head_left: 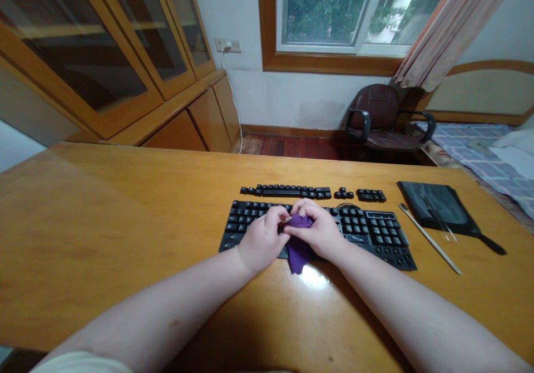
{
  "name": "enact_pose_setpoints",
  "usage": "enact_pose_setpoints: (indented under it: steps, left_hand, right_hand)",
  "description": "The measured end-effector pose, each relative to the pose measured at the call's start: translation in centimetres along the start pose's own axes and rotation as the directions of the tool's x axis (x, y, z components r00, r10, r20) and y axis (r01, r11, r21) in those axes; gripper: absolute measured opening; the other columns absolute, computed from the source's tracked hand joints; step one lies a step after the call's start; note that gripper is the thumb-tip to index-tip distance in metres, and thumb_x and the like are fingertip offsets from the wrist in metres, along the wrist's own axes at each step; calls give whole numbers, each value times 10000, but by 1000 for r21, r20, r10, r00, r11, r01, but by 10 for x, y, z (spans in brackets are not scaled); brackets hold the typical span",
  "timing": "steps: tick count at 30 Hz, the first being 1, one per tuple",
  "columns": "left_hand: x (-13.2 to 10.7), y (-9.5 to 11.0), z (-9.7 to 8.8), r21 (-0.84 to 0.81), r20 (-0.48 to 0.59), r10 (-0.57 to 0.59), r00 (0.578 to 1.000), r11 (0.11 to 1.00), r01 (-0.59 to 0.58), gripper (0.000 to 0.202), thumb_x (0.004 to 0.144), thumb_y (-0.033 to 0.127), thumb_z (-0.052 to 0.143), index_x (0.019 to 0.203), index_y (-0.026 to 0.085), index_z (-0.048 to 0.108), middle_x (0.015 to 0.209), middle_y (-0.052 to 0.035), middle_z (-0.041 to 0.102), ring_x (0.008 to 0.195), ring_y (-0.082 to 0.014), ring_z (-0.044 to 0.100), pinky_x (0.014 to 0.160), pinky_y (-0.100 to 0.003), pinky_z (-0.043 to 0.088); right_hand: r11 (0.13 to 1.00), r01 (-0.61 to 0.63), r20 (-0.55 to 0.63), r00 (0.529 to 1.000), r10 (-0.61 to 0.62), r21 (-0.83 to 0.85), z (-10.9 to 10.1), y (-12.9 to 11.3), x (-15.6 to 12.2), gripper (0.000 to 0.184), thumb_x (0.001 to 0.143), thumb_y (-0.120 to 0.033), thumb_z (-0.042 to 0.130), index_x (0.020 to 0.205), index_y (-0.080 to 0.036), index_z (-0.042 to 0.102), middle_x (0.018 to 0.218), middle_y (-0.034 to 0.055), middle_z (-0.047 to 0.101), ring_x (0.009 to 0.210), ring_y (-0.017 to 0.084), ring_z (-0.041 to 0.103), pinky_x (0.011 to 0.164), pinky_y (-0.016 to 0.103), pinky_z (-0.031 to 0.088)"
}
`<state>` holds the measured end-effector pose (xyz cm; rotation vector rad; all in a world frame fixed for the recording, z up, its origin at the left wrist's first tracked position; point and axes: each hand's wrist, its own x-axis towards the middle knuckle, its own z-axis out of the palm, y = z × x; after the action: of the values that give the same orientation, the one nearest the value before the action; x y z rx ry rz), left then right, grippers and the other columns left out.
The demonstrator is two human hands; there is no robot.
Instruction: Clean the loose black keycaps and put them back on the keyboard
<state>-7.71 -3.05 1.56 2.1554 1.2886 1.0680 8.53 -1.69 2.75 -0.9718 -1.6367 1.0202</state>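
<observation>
A person leaned both bare arms over a wooden table [125, 217], the hands meeting above a black keyboard [242, 217]. The right hand [319, 229] was clamped on a purple cloth [297, 253], its fingers pinching the bunched upper part while the loose end hung down across the keyboard's near edge toward the table. The left hand [263, 238] was curled just beside it, fingertips drawn close together at the cloth's edge; whether they gripped anything could not be told, as the fingers hid the spot.

Just beyond the keyboard, loose black keycaps [281, 192] lay in a line, with a small arrow-shaped cluster [344, 194] and a third group [371, 196] to the right. Near the keyboard's right end, a slender pale-handled brush [434, 244] lay aslant beside a flat dark pouch [446, 203]. Thin prongs of a small tool [438, 217] showed across the pouch, and a dark handle [494, 245] jutted from its near right corner.

Across the room stood an armchair [377, 111] beneath a window [325, 11], between a glass-fronted cabinet [167, 94] and a bed [479, 147] with a checked cover.
</observation>
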Motion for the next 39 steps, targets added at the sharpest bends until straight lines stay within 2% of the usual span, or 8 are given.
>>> enact_pose_setpoints:
  steps: [4, 10, 14, 17, 20, 25, 32, 39]
  left_hand:
    - [1, 1, 0, 118, 23, 27, 999, 993, -29, 227, 764, 156, 551, 972, 210, 478, 850, -34, 642, 782, -204, 653, 698, -316, 523]
    - [3, 4, -2, 173, 84, 13, 996, 985, -27, 143, 825, 202, 529, 955, 206, 470, 838, -26, 637, 768, -193, 639, 683, -306, 496]
    - [4, 9, -5, 244, 146, -40, 988, 970, 3, 92, 826, 234, 546, 872, 203, 473, 777, -16, 620, 711, -189, 626, 631, -294, 476]
    - [4, 11, -5, 254, 148, -58, 987, 967, 19, 118, 821, 264, 567, 831, 207, 464, 745, -1, 611, 694, -181, 623, 619, -283, 469]
    - [5, 11, -5, 200, 122, -42, 992, 980, 17, 145, 814, 267, 587, 853, 211, 459, 781, 4, 631, 739, -173, 633, 648, -275, 477]
    - [5, 12, -6, 177, 61, -69, 996, 983, 57, 169, 791, 262, 615, 818, 210, 457, 760, 14, 621, 702, -162, 629, 642, -277, 485]
    - [4, 15, -4, -20, 113, -130, 985, 991, 133, 196, 785, 251, 633, 909, 218, 484, 841, 12, 644, 793, -147, 647, 719, -278, 520]
    - [7, 10, 0, -97, 61, -145, 988, 984, 150, 210, 741, 223, 669, 863, 202, 500, 831, 4, 588, 777, -138, 612, 728, -287, 540]
  right_hand:
    - [998, -69, -15, 997, 69, 6, 1, -3, -2, 314, 691, -260, 708, 581, -201, 420, 804, 9, 554, 752, 152, 520, 730, 300, 402]
    - [973, -202, -10, 979, 204, 111, 1, 2, -1, 232, 707, -312, 691, 663, -195, 496, 749, -16, 547, 692, 134, 495, 677, 276, 397]
    - [933, -327, 51, 945, 323, 150, -3, 5, 1, 273, 664, -346, 721, 659, -194, 495, 649, -39, 535, 598, 118, 467, 576, 250, 379]
    - [910, -374, 22, 926, 376, 177, -6, 7, 3, 330, 636, -345, 735, 623, -201, 439, 576, -65, 496, 528, 100, 425, 517, 233, 341]
    - [907, -368, -43, 922, 384, 205, -6, 7, 5, 336, 630, -365, 734, 624, -203, 440, 555, -78, 463, 513, 93, 412, 511, 229, 331]
    - [922, -328, 15, 943, 332, 206, -6, 4, 5, 277, 587, -352, 759, 704, -197, 561, 736, -22, 596, 702, 149, 545, 677, 278, 432]
    - [919, -331, -121, 925, 361, 215, -4, 4, 5, 318, 604, -306, 739, 603, -203, 438, 662, -34, 574, 595, 125, 496, 617, 275, 410]
    - [967, -196, -121, 969, 217, 161, -2, 5, 3, 281, 615, -310, 753, 621, -201, 494, 739, -8, 581, 686, 149, 527, 680, 289, 434]
